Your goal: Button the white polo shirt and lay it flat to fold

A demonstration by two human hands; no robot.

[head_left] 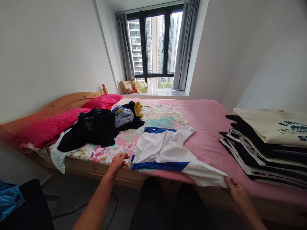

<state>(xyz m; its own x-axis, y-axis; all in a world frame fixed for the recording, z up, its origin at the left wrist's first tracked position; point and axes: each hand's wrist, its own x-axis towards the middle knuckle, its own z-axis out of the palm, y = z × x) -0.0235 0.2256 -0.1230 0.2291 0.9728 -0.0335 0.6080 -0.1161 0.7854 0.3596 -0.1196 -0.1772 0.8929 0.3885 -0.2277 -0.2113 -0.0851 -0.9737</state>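
A white shirt with blue panels lies spread on the near side of the bed. My right hand pinches the end of its near white sleeve, which stretches out to the right. By the shirt's left edge, my left hand hovers with loosely curled fingers, a small gap between them and the cloth. One blue panel runs along the near side of the shirt, another along the far side. The shorter-looking far sleeve lies flat, pointing right.
A heap of dark clothes lies by red pillows at left. Folded clothes are stacked high on the right. The bed's wooden side runs before my legs. A dark chair with blue cloth stands lower left; cables cross the floor.
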